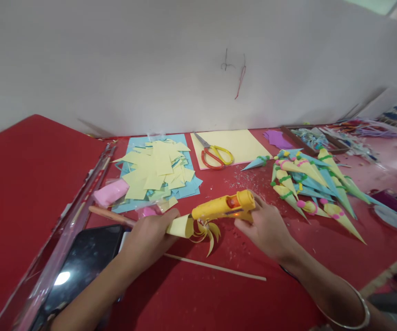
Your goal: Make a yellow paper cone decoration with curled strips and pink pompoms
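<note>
I have the left hand [152,239] closed around one yellow paper cone [181,226] over the red table [184,303]; the right hand [269,227] grips one glue gun [221,207], nozzle by the cone's mouth, near one curled paper tuft [210,233]. Gluing seems underway; the next move calls for steadiness. Outward I count one stick [215,267], one scissors [215,154]; piled cones [310,170] overlap too much.

The right grip [269,227] holds a yellow glue gun [215,208] just beside a paper cone [180,227] in the left grip [152,239]; scissors [206,146] lie beyond on the red table [226,299].
</note>
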Motion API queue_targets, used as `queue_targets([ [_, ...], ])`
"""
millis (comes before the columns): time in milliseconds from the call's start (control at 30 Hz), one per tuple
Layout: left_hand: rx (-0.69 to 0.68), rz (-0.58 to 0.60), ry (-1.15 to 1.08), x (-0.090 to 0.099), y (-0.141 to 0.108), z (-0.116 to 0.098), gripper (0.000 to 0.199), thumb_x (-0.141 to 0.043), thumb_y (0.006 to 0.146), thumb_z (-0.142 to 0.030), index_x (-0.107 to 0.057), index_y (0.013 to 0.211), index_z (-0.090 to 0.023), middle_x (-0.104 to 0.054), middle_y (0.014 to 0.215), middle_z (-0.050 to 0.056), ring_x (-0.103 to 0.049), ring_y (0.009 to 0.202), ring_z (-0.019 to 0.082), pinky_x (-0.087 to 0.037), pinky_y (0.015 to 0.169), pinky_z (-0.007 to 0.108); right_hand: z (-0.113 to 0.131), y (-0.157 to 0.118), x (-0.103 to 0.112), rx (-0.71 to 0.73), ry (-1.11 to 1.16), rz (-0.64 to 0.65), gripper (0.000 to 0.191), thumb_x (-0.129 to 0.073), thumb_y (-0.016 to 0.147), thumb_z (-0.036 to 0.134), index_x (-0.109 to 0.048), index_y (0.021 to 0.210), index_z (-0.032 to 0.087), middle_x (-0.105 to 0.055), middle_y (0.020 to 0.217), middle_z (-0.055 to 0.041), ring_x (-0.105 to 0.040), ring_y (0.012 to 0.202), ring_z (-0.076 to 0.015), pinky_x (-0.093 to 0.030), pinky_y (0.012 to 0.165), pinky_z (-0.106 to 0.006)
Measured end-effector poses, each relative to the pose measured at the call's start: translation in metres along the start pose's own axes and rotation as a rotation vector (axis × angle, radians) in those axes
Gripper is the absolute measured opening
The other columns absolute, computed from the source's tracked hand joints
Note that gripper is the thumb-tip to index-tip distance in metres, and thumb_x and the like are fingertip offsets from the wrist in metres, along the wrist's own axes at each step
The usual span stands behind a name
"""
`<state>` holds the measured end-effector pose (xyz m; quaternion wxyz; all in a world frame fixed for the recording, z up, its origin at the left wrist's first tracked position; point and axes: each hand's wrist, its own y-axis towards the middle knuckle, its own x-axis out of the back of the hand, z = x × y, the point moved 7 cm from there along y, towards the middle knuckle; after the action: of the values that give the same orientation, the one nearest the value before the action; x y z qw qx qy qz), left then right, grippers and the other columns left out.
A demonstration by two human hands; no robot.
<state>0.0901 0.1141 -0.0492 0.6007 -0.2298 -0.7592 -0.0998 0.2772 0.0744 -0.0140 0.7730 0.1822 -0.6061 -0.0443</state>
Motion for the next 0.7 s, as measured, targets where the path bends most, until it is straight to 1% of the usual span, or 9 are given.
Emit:
queue_targets([
  [133, -0.088, 0.014, -0.155, -0.004, 0.001, -0.001, 0.013, -0.04, 0.075, -0.026, -0.051, 0.073, -0.019, -0.059, 0.061, -0.001, -0.055, 0.057, 0.014, -0.031, 0.048, 0.021, 0.001, 0.0, 0.002, 0.017, -0.008, -0.03, 0.022, -0.04, 0.067, 0.018, -0.054, 0.085, 0.017, -0.058, 0.083, -0.0064, -0.057, 0.055, -0.0166, -0.035, 0.042, -0.023],
  [267, -0.127, -0.001, -0.213, -0.002, 0.001, -0.004, 0.014, -0.039, 0.077, -0.027, -0.049, 0.072, -0.018, -0.058, 0.061, -0.001, -0.053, 0.055, 0.014, -0.032, 0.048, 0.021, 0.0, -0.002, 0.005, 0.006, 0.009, -0.113, 0.019, -0.043, 0.069, 0.02, -0.054, 0.084, 0.017, -0.057, 0.081, -0.0054, -0.055, 0.053, -0.0148, -0.036, 0.042, -0.023],
  [367, -0.128, -0.039, -0.225, 0.003, 0.001, -0.006, 0.013, -0.039, 0.077, -0.027, -0.049, 0.074, -0.019, -0.059, 0.063, -0.001, -0.054, 0.056, 0.014, -0.033, 0.049, 0.021, -0.001, -0.003, 0.007, -0.007, 0.048, -0.172, 0.015, -0.049, 0.073, 0.028, -0.055, 0.082, 0.017, -0.055, 0.079, -0.0046, -0.056, 0.056, -0.0153, -0.039, 0.044, -0.024],
  [467, -0.107, -0.049, -0.224, 0.003, 0.0, -0.005, 0.013, -0.038, 0.079, -0.028, -0.048, 0.077, -0.019, -0.059, 0.066, 0.0, -0.055, 0.059, 0.015, -0.035, 0.05, 0.022, -0.003, -0.004, 0.008, -0.025, 0.083, -0.207, 0.019, -0.052, 0.074, 0.035, -0.055, 0.081, 0.018, -0.054, 0.077, -0.0036, -0.057, 0.059, -0.0155, -0.042, 0.047, -0.024],
  [567, -0.075, -0.054, -0.199, 0.0, 0.0, -0.001, 0.013, -0.037, 0.079, -0.028, -0.047, 0.08, -0.019, -0.06, 0.069, 0.001, -0.057, 0.061, 0.017, -0.037, 0.05, 0.023, -0.005, -0.006, 0.009, -0.067, 0.106, -0.252, 0.022, -0.052, 0.075, 0.037, -0.055, 0.085, 0.018, -0.056, 0.082, -0.0051, -0.058, 0.058, -0.0146, -0.044, 0.046, -0.024],
  [633, -0.064, -0.059, -0.18, -0.003, -0.001, 0.002, 0.014, -0.036, 0.079, -0.027, -0.046, 0.086, -0.02, -0.062, 0.072, 0.002, -0.059, 0.064, 0.018, -0.039, 0.052, 0.024, -0.007, -0.005, 0.007, -0.096, 0.126, -0.254, 0.024, -0.051, 0.075, 0.038, -0.056, 0.086, 0.017, -0.057, 0.086, -0.0068, -0.058, 0.055, -0.014, -0.045, 0.045, -0.025],
  [700, -0.057, -0.066, -0.136, -0.007, -0.001, 0.006, 0.017, -0.037, 0.079, -0.026, -0.045, 0.093, -0.02, -0.063, 0.074, 0.003, -0.062, 0.066, 0.02, -0.04, 0.052, 0.025, -0.007, -0.005, 0.005, -0.118, 0.144, -0.239, 0.025, -0.051, 0.074, 0.038, -0.058, 0.085, 0.016, -0.058, 0.084, -0.0078, -0.058, 0.054, -0.0146, -0.047, 0.046, -0.026],
])
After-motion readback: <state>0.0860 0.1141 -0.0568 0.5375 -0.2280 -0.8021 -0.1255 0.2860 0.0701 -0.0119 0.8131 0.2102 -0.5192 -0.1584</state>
